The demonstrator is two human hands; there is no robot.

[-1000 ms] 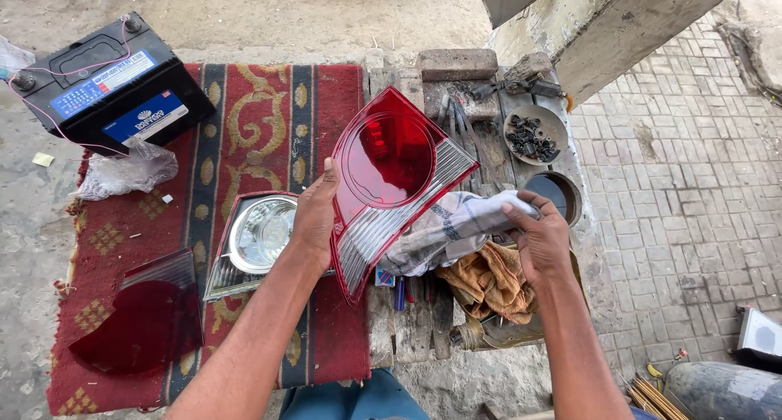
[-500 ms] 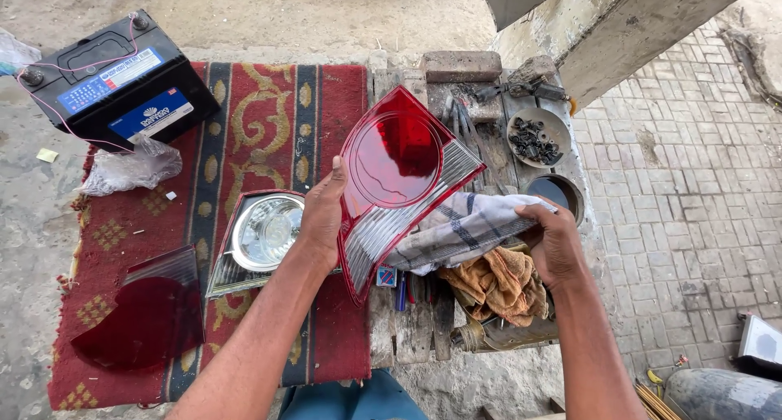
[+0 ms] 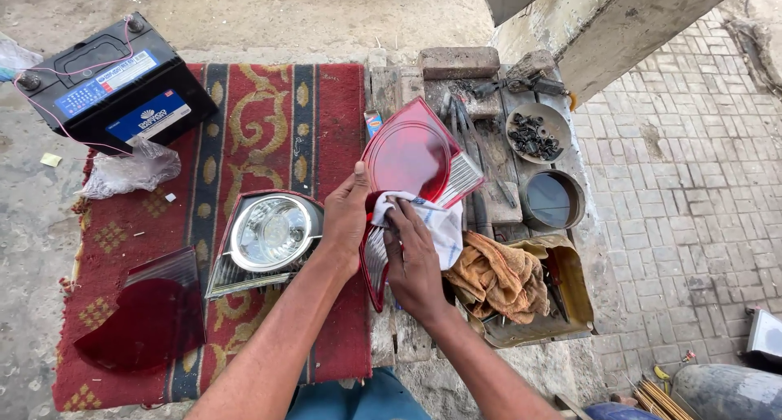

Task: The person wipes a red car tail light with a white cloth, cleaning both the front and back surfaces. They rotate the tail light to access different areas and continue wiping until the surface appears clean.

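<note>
My left hand (image 3: 346, 216) grips the left edge of a red tail-light lens (image 3: 411, 155), holding it tilted above the wooden bench. My right hand (image 3: 415, 261) presses a white checked cloth (image 3: 436, 224) against the lower part of the lens face. The lens's lower end is hidden behind the cloth and my hands.
A tail-light housing with a chrome reflector (image 3: 269, 234) and a second red lens (image 3: 151, 318) lie on a red patterned rug (image 3: 261, 118). A black car battery (image 3: 110, 82) sits far left. A brown rag (image 3: 497, 277), a bowl of bolts (image 3: 536, 132) and a round tin (image 3: 551, 200) are at right.
My right hand has moved left onto the lens face with the cloth. The lens has turned to a different tilt in my left hand.
</note>
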